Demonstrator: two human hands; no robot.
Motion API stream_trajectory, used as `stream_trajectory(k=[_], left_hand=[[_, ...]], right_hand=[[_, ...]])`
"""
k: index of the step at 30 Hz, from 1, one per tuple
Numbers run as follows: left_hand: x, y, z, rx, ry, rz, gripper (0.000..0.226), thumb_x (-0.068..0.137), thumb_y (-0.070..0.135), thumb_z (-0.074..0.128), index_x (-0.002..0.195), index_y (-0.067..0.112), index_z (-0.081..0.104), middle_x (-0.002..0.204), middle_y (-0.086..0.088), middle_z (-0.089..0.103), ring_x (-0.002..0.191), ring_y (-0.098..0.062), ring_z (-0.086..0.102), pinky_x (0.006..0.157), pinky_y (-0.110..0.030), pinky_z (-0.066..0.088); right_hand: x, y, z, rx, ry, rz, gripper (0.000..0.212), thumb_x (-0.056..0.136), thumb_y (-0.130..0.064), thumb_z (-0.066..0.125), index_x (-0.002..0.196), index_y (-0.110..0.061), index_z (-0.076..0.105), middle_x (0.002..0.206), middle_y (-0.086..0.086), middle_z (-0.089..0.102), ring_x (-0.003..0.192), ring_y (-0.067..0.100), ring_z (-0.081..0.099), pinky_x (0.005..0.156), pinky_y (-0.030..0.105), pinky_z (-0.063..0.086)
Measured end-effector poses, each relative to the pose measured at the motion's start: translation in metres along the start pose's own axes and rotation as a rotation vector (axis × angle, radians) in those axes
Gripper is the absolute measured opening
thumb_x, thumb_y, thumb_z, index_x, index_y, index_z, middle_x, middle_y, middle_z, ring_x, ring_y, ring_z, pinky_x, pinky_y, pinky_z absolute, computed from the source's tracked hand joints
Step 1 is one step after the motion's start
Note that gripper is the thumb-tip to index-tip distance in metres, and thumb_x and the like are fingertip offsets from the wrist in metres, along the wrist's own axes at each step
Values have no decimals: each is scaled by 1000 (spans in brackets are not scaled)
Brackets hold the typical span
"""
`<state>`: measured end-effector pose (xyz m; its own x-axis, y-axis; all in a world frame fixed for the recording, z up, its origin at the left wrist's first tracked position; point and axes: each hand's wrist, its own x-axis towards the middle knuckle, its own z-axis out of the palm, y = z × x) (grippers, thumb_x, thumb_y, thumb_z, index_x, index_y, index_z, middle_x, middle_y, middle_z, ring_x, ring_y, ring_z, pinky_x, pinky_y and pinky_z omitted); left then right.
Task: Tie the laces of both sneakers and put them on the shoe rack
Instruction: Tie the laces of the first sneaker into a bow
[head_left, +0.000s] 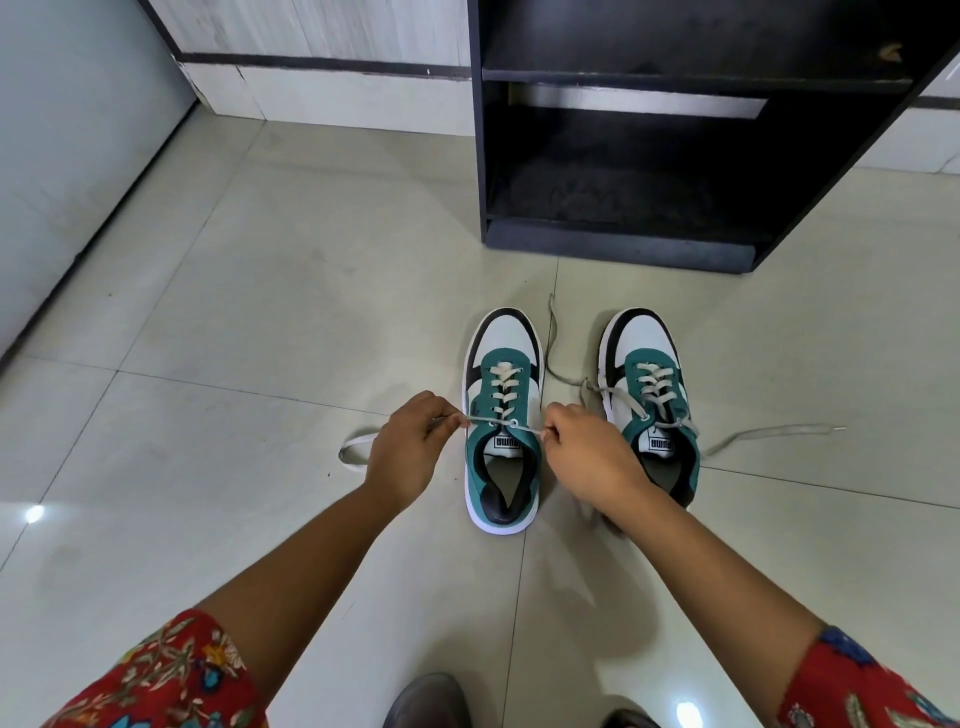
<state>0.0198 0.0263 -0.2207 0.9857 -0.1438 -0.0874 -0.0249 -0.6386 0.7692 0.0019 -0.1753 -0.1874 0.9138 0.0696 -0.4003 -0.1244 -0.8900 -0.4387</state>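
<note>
Two green, white and black sneakers stand side by side on the tiled floor, toes pointing away from me. The left sneaker (503, 415) has its lace pulled taut sideways across the top eyelets. My left hand (408, 447) pinches the left end of that lace (353, 451), whose tail loops on the floor. On the other side, my right hand (584, 447) pinches the lace's right end. The right sneaker (649, 395) has loose, untied laces (769, 434) trailing over the floor on both sides. The black shoe rack (623, 239) stands just beyond the sneakers.
The rack has an open bottom shelf (613, 202) and a second shelf above it. A grey wall panel (67, 156) runs along the left. Pale floor tiles (260, 312) spread to the left of the sneakers. Dark footwear tips (428, 701) show at the bottom edge.
</note>
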Motion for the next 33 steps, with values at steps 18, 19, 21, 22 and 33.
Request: stream_trajectory(k=[18,19,21,22,33], left_hand=[[24,38,-4,-933,-297,-604,43,99,33,29,59,20,37,48,8,47,40,-10,37,46,-24,28],[26,36,-3,-894,-270,-610,41,99,32,29,60,20,34,45,9,40,40,-9,32,48,-25,26],[30,32,-2,-876,-219,-634,39,99,29,30,61,20,32,43,10,35,39,-8,29,51,-27,24],[31,31,-1,-886,-208,-644,39,99,28,30,61,20,32,42,10,34,39,-8,29,51,-27,24],[22,64,1,-580,-254,-197,32,100,20,29,106,14,60,56,7,37,48,-5,32,46,-18,27]], right_hand=[[13,-12,1,1558,-71,42,36,100,-16,32,66,-14,45,66,2,56,76,19,65,78,27,47],[14,-10,2,1588,-44,71,37,100,-16,31,65,-14,43,62,2,50,69,18,64,74,28,45],[14,-5,5,1617,-12,101,37,100,-15,29,66,-13,41,59,2,44,64,16,62,71,28,44],[13,-3,7,1616,-7,106,37,101,-16,29,66,-13,41,58,2,44,64,16,62,70,28,44],[13,-10,7,1332,-16,39,29,99,-11,29,103,-20,56,68,0,52,70,13,52,68,24,37]])
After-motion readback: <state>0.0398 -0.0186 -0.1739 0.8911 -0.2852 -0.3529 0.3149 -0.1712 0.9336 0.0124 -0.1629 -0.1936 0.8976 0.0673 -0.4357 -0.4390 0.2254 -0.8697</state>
